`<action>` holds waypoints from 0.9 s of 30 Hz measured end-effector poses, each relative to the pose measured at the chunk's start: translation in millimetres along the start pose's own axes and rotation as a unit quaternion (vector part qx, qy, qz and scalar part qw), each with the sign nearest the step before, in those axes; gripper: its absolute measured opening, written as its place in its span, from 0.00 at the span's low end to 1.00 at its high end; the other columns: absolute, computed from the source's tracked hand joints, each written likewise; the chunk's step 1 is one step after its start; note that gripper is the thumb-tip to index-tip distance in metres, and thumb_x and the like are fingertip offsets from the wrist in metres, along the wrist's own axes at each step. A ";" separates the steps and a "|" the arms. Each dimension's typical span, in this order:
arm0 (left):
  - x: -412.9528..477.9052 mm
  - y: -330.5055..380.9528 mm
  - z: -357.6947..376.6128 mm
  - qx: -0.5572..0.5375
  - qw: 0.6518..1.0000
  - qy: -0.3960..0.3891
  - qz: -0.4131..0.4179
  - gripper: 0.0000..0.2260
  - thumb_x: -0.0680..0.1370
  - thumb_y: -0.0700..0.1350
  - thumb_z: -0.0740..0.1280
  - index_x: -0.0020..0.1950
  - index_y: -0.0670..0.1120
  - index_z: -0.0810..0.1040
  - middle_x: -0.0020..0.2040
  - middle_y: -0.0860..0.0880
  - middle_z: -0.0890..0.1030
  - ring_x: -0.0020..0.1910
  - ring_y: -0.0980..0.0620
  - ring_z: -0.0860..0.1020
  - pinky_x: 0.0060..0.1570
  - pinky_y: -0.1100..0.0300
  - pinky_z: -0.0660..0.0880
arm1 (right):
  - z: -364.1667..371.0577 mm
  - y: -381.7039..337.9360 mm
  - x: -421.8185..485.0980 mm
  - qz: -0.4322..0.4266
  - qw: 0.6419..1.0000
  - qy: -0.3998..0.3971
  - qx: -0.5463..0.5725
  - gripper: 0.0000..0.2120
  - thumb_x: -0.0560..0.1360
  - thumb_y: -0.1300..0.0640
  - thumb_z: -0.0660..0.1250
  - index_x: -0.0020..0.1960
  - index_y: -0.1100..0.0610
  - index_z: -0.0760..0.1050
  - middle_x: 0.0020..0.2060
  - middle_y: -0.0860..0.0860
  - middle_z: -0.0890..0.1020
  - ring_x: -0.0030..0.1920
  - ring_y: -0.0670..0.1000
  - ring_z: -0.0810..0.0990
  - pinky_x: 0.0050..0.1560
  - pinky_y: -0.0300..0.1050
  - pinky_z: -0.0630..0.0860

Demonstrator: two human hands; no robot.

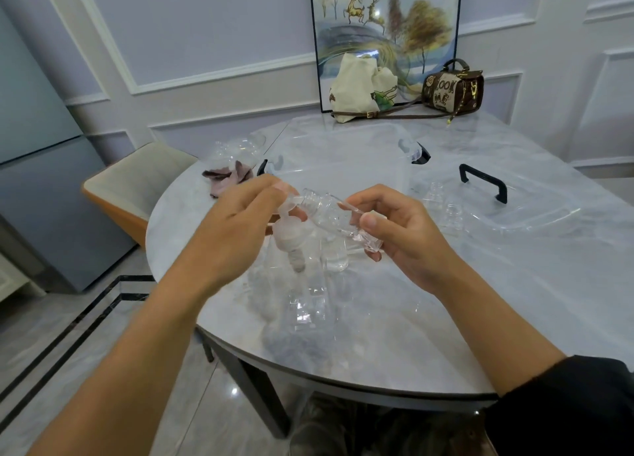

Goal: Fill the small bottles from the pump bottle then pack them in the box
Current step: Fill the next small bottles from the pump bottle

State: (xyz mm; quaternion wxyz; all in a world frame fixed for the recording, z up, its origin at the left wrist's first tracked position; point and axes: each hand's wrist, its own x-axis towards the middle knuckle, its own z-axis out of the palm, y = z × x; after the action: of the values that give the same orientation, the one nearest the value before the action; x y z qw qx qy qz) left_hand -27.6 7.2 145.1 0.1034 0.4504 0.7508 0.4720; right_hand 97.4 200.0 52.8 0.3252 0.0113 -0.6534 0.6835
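Note:
My right hand (394, 229) grips a small clear bottle (338, 215), tilted with its open threaded neck pointing left. The neck sits right at the spout of the clear pump bottle (291, 236), which stands on the table below. My left hand (247, 219) lies over the pump head with fingers curled round it. A clear box (339, 157) with black latches stands behind the hands. Several small clear bottles (308, 304) lie on the table in front of the pump bottle. Two more small bottles (446, 202) stand at the right, by the lid.
The box's clear lid (507, 202) with a black handle lies at the right on the marble table (514, 301). A mauve cloth (226, 178) and clear packaging lie at the back left. A cream tote, a brown handbag (453, 87) and a framed picture stand at the back. A chair (137, 184) is at the left.

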 end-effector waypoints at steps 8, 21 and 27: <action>15.5 34.3 -22.9 0.374 0.908 -0.189 -0.006 0.39 0.61 0.76 0.74 0.67 0.61 0.71 0.58 0.64 0.77 0.54 0.60 0.79 0.58 0.54 0.79 | -0.8 0.0 -0.1 0.000 1.000 0.001 -0.001 0.18 0.72 0.49 0.74 0.58 0.59 0.82 0.43 0.54 0.78 0.38 0.49 0.77 0.33 0.46 0.71; 27.6 35.3 -11.2 0.460 0.866 -0.194 0.012 0.31 0.60 0.68 0.82 0.52 0.51 0.77 0.46 0.54 0.80 0.41 0.56 0.78 0.43 0.55 0.79 | -3.8 0.4 0.9 0.000 1.000 0.007 -0.010 0.19 0.72 0.48 0.73 0.57 0.59 0.81 0.43 0.51 0.79 0.38 0.53 0.74 0.33 0.44 0.70; 22.8 15.8 -10.3 0.396 0.891 -0.218 0.031 0.23 0.69 0.64 0.78 0.52 0.53 0.75 0.48 0.55 0.79 0.44 0.55 0.79 0.48 0.50 0.79 | -4.4 -1.8 0.2 0.000 1.000 0.010 -0.019 0.19 0.72 0.48 0.73 0.55 0.60 0.81 0.41 0.50 0.80 0.37 0.51 0.73 0.33 0.43 0.69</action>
State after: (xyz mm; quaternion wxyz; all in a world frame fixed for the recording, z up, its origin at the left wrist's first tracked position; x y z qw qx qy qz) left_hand -37.5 20.8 169.4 0.0622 0.5688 0.8196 0.0285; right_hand 99.9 203.9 53.9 0.3321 -0.0014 -0.6629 0.6710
